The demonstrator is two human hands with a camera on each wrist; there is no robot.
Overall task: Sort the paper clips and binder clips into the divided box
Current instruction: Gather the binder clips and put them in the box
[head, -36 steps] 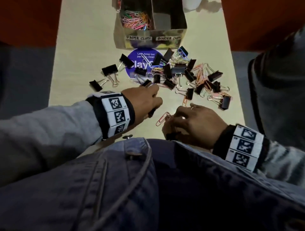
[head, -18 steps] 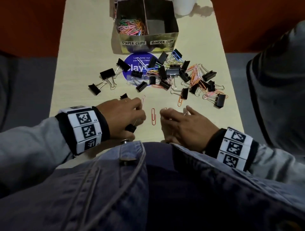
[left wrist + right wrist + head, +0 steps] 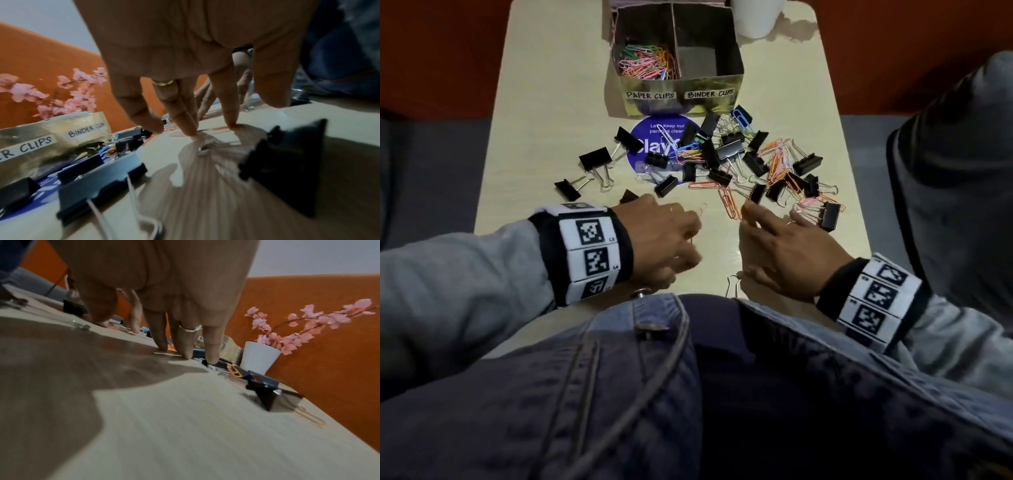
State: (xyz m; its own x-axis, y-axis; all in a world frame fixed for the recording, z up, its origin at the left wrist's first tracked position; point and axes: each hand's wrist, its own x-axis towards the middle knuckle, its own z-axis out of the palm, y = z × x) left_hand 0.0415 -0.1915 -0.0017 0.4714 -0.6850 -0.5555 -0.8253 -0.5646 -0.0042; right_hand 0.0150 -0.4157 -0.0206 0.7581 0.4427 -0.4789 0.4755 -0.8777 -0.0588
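- Three black binder clips [image 3: 594, 158] lay apart from the rest on the left of the table [image 3: 544, 102], silver handles pointing toward you.
- Your left hand [image 3: 664, 240] rested low near the table's front edge, fingers pointing down with their tips on the surface; in the left wrist view the fingertips [image 3: 189, 128] touched a thin metal loop, but blur hid whether you pinched it, so I cannot tell the grip.
- A single black binder clip [image 3: 287, 165] sat just beside that hand.
- The divided box [image 3: 678, 92] stood at the far middle of the table, labelled "PAPER CLIPS" and "BINDER CLIPS"; coloured paper clips [image 3: 647, 61] lay in its left compartment.
- The main heap of clips [image 3: 743, 161] sprawled in front of the box, partly over a round blue sticker [image 3: 650, 137].
- Your right hand [image 3: 787, 246] was spread wide, fingers straight, tips on the table at the heap's near edge, holding nothing.
- A white vase [image 3: 259, 356] of pink blossoms stood beyond the box on the right.
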